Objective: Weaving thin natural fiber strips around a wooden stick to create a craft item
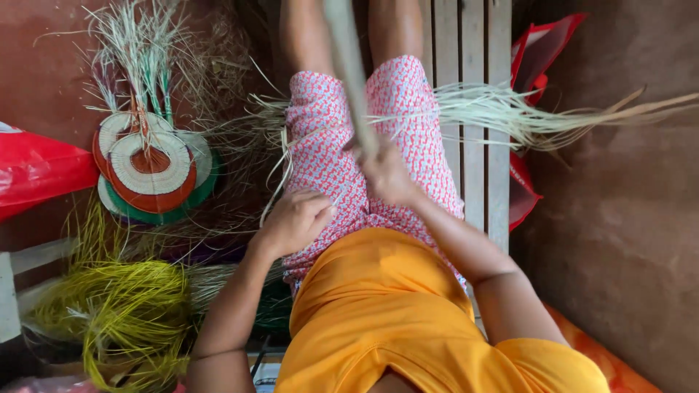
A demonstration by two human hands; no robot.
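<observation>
I sit on a slatted wooden bench, in an orange top and pink patterned shorts. My right hand grips a long pale strip of palm leaf that runs up and away over my lap. My left hand rests curled on my left thigh, holding thin pale fibres that trail toward the floor. A bundle of dried straw strips lies across my right thigh and the bench, fanning out to the right.
Stacked woven round fans in white, orange and green lie on the floor at left, with loose straw above them. Yellow-green dyed fibre is heaped at lower left. Red plastic bags lie on both sides.
</observation>
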